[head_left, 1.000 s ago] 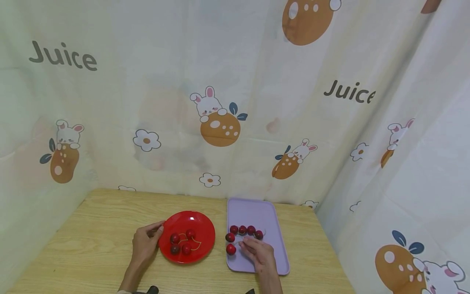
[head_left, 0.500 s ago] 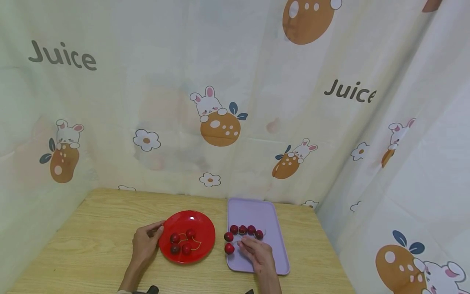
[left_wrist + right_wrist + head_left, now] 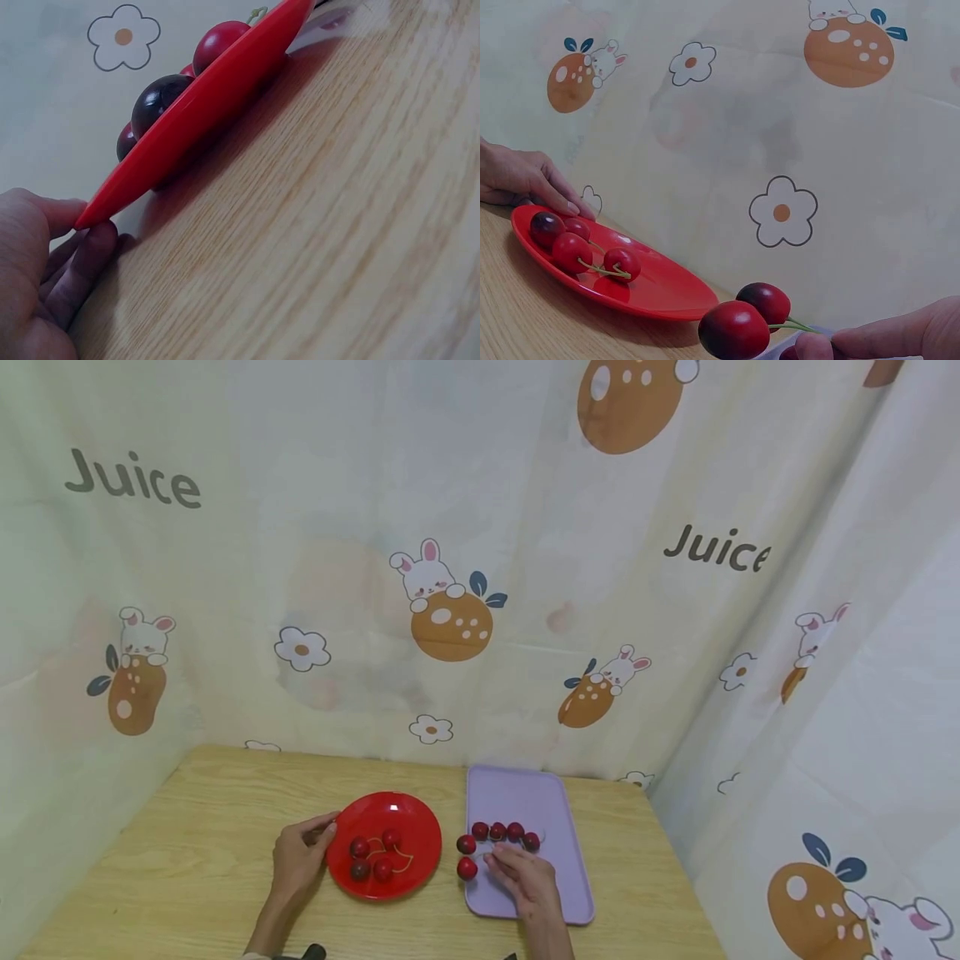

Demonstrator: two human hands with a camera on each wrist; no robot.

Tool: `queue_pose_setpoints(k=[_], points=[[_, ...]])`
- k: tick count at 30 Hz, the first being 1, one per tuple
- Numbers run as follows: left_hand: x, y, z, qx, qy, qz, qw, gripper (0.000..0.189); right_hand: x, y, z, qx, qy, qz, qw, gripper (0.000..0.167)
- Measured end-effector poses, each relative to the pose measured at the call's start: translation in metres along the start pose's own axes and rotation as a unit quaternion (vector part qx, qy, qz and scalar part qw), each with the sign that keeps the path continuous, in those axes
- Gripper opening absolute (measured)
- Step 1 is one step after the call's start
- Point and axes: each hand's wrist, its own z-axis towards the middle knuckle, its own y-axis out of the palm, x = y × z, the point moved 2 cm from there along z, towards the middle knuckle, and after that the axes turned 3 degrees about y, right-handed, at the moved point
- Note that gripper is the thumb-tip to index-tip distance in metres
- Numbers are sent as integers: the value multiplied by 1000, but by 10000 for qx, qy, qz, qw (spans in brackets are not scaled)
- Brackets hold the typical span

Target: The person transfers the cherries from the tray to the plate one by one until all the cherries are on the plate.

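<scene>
At its left rim, a round red plate [image 3: 417, 831] is pinched by my left hand [image 3: 296, 862], thumb on top and fingers beneath, as the left wrist view shows. Several dark red cherries [image 3: 382, 869] with greenish stems lie in it. Over the left edge of a lilac tray [image 3: 517, 792], my right hand [image 3: 528, 883] pinches a pair of cherries [image 3: 733, 330] by their joined stems. Both fruits hang left of the fingertips, between tray and plate in the head view. Several more cherries [image 3: 515, 832] lie in a row across the tray, just beyond my right fingers.
Plate and tray stand side by side on a wood-grain table [image 3: 217, 810], a narrow strip of wood between them. A pale curtain [image 3: 360, 693] printed with rabbits, fruit and flowers rises behind the table and along both sides.
The cherry pair in my right hand has drifted slightly left, toward the plate, and now overhangs the tray's left edge. My left hand keeps its hold on the plate.
</scene>
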Motion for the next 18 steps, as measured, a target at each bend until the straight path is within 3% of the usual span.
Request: queue_pose_setpoints(k=[18], points=[[1,1,-1,34,70,-33,10000,27,8,14,0,-315,-68,55,9995,14]])
